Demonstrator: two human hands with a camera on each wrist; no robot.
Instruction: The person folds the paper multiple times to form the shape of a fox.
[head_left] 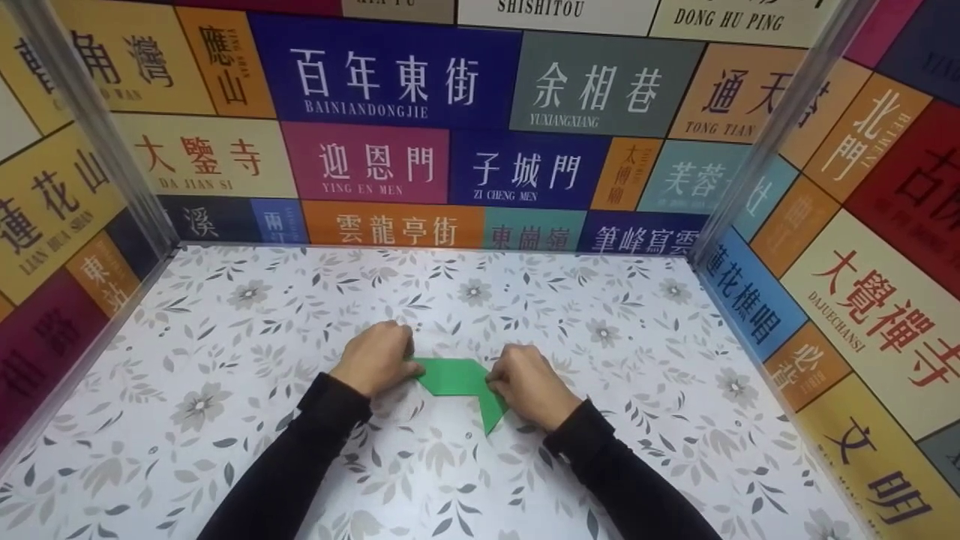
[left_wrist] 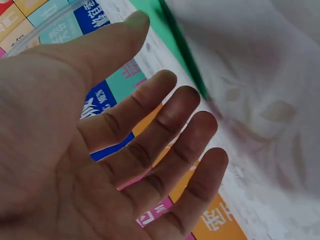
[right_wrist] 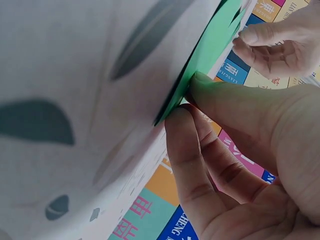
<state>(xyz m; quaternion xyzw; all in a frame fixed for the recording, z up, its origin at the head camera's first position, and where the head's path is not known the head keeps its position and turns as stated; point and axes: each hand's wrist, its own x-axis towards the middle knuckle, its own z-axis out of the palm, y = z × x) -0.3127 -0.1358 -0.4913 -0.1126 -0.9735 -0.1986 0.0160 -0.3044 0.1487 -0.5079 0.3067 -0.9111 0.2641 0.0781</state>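
Observation:
A folded piece of green paper (head_left: 452, 377) lies on the patterned tabletop, a flat band whose right end bends down to a pointed flap. At its left end is my left hand (head_left: 380, 358), thumb tip right at the paper's edge. The left wrist view shows that hand's fingers (left_wrist: 186, 145) spread loosely and only slightly bent, off the paper. My right hand (head_left: 532, 384) is at the bent right end. There, in the right wrist view, its thumb and index finger pinch the edge of the green paper (right_wrist: 212, 47).
The tabletop (head_left: 300, 457) carries a grey leaf and flower print. Panels of coloured signs with Chinese lettering stand along the back (head_left: 390, 71), left and right sides, joined at clear corner strips (head_left: 724, 199).

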